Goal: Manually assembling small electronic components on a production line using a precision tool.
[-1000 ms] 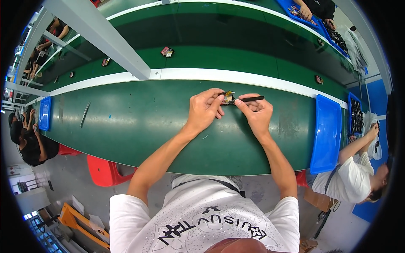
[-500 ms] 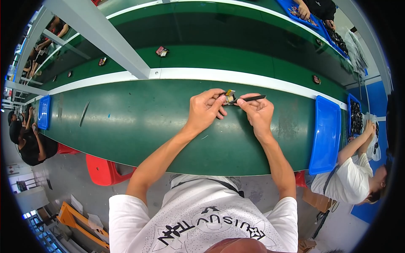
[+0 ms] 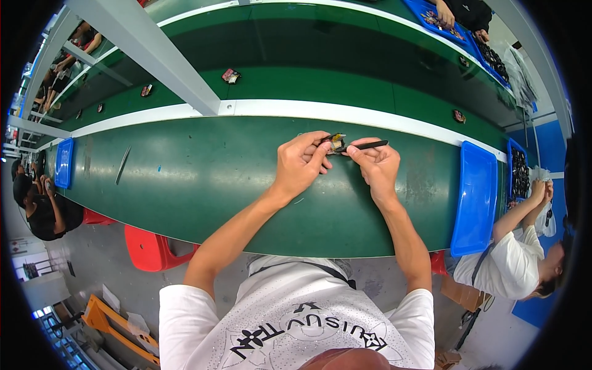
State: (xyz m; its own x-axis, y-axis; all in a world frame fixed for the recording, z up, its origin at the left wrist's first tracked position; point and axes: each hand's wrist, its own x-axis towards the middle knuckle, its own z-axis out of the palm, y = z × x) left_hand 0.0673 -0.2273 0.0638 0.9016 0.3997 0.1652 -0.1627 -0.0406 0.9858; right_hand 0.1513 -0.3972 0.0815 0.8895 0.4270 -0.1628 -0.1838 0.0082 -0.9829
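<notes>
My left hand point(image 3: 299, 161) is closed around the edge of a small dark electronic assembly point(image 3: 335, 143) with shiny yellow and silvery parts, held just above the green bench. Its finer details are too small to make out. In my right hand point(image 3: 377, 165), between thumb and fingers, sits a slim black stick-like tool point(image 3: 370, 145). The tool's one end points right; its other end meets the assembly, and my fingertips partly hide it.
Beyond a white rail point(image 3: 333, 112) runs a green conveyor belt with small assemblies point(image 3: 230, 76) on it. A blue tray point(image 3: 475, 197) lies to the right, another blue tray point(image 3: 64, 163) far left. A thin strip point(image 3: 123, 165) rests on the bench. Co-workers sit at both sides.
The assemblies on the belt have shifted slightly left. The piece in my left hand has tilted a little, its yellow part lying lower. My right hand has barely moved.
</notes>
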